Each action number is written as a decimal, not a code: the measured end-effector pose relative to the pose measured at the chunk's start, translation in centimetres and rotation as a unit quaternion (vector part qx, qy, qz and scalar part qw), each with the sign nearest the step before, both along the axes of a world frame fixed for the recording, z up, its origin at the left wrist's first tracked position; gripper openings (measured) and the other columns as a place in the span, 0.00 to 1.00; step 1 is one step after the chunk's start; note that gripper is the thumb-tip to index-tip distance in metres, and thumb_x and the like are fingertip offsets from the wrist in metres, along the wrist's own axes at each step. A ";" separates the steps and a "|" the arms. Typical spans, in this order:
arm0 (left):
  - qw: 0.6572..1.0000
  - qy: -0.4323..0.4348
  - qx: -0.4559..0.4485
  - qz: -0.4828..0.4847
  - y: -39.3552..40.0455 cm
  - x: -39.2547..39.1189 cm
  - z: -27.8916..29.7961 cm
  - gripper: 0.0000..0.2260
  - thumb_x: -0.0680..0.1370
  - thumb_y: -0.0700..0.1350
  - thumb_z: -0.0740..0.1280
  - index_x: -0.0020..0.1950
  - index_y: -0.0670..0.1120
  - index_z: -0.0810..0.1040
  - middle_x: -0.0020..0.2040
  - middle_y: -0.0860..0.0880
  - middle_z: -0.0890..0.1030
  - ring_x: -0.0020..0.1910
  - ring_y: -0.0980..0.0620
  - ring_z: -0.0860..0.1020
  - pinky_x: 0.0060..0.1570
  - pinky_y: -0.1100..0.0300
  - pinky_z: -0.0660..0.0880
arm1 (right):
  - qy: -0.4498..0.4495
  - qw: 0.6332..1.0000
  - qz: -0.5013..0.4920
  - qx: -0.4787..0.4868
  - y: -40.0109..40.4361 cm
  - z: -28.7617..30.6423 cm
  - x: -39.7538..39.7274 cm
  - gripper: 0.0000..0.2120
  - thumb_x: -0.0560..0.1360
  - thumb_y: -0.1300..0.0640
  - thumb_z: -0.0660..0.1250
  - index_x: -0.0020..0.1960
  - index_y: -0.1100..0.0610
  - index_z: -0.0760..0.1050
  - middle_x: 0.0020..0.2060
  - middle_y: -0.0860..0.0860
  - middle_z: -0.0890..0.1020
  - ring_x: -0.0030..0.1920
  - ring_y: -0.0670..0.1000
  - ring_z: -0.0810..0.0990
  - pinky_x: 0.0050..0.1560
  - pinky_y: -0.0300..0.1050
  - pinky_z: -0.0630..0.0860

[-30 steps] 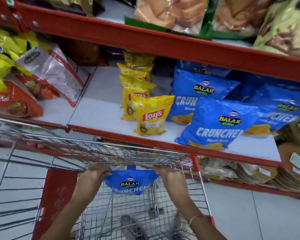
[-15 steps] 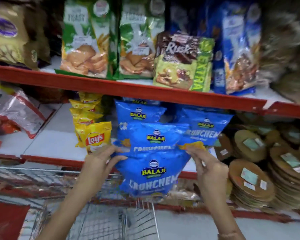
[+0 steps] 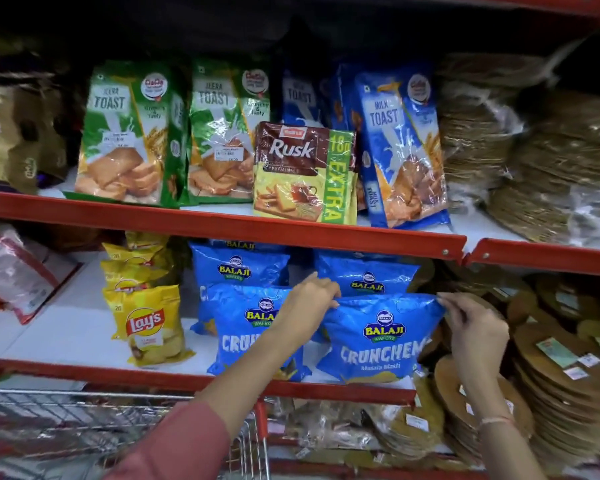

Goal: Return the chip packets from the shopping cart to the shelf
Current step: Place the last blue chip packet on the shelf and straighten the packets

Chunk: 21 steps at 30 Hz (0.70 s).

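A blue Balaji Crunchem chip packet [image 3: 378, 337] stands upright at the front right of the middle shelf [image 3: 84, 334]. My left hand [image 3: 309, 303] pinches its top left corner and my right hand [image 3: 475, 327] pinches its top right corner. More blue Balaji packets [image 3: 239, 271] stand beside and behind it, one of them partly hidden by my left forearm. The wire shopping cart [image 3: 84, 417] is at the lower left, below the shelf edge; its inside is hidden from here.
Yellow Lay's packets [image 3: 146, 323] stand in a row left of the blue ones. Toast and rusk packs [image 3: 302, 174] fill the upper shelf. Stacks of flat round papads [image 3: 561, 368] crowd the right side. A red shelf lip [image 3: 222, 226] hangs above the blue packets.
The blue packet went from the cart up onto the shelf, both hands carrying it. It has moved right, to stand beside the other front blue packet. The view has risen from the cart.
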<state>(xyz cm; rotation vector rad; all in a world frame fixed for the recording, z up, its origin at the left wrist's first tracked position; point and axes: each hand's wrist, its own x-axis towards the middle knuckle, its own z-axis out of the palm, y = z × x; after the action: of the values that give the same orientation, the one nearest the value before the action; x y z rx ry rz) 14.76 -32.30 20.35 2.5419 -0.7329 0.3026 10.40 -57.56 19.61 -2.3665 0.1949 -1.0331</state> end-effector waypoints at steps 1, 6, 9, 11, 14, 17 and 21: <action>0.999 -0.007 0.034 -0.010 -0.3 0.6 -0.9 0.04 0.75 0.34 0.66 0.49 0.36 0.77 0.47 0.38 0.82 0.49 0.42 0.78 0.71 0.47 0.62 | 0.018 1.000 -0.015 -0.011 0.0 -0.5 0.1 0.06 0.72 0.67 0.69 0.45 0.60 0.83 0.40 0.58 0.86 0.38 0.58 0.84 0.38 0.24 0.65; 0.994 -0.079 0.066 -0.025 0.2 1.1 -3.6 0.08 0.75 0.36 0.67 0.54 0.40 0.77 0.59 0.41 0.80 0.65 0.45 0.73 0.71 0.45 0.53 | 0.100 0.993 -0.034 -0.049 1.5 -2.2 0.1 0.08 0.75 0.62 0.66 0.54 0.61 0.79 0.48 0.63 0.84 0.51 0.63 0.81 0.48 0.53 0.77; 0.988 -0.134 0.074 -0.009 3.3 0.0 -3.8 0.14 0.78 0.47 0.61 0.62 0.45 0.73 0.67 0.47 0.74 0.70 0.51 0.66 0.70 0.42 0.62 | 0.090 0.985 0.019 -0.145 5.4 -2.7 0.5 0.17 0.77 0.55 0.58 0.60 0.63 0.75 0.59 0.60 0.79 0.66 0.60 0.71 0.69 0.59 0.61; 0.989 -0.125 0.071 0.027 6.9 -0.8 -4.1 0.20 0.79 0.53 0.54 0.67 0.47 0.68 0.72 0.50 0.68 0.73 0.54 0.59 0.72 0.44 0.55 | 0.081 0.980 0.058 -0.172 9.5 -2.7 0.7 0.22 0.77 0.51 0.54 0.63 0.62 0.73 0.61 0.58 0.78 0.68 0.58 0.69 0.70 0.58 0.58; 0.981 -0.125 0.119 0.085 13.5 -1.5 -4.9 0.24 0.78 0.56 0.53 0.72 0.47 0.62 0.75 0.50 0.62 0.74 0.55 0.54 0.71 0.43 0.51 | 0.071 0.968 0.135 -0.199 16.4 -2.9 1.3 0.24 0.79 0.49 0.52 0.68 0.61 0.68 0.67 0.56 0.74 0.71 0.55 0.64 0.70 0.56 0.58; 0.969 -0.124 0.158 0.143 19.9 -2.0 -5.0 0.25 0.78 0.56 0.54 0.72 0.46 0.60 0.75 0.49 0.61 0.74 0.52 0.56 0.70 0.38 0.54 | 0.058 0.949 0.199 -0.236 23.4 -3.1 2.0 0.24 0.79 0.50 0.53 0.70 0.61 0.65 0.69 0.55 0.71 0.72 0.55 0.62 0.70 0.56 0.57; 0.950 -0.121 0.183 0.222 27.6 -2.1 -5.2 0.23 0.77 0.50 0.52 0.71 0.44 0.63 0.73 0.46 0.65 0.73 0.52 0.58 0.70 0.36 0.54 | 0.082 0.906 0.239 -0.339 32.7 -3.6 3.6 0.22 0.78 0.52 0.52 0.69 0.61 0.66 0.67 0.55 0.74 0.70 0.55 0.66 0.70 0.54 0.51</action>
<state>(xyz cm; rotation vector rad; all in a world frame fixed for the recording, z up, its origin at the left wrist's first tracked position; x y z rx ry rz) 12.61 -4.70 15.10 3.0523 -0.3050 0.6941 13.96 -24.89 16.04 -2.8830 -0.7755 -0.7241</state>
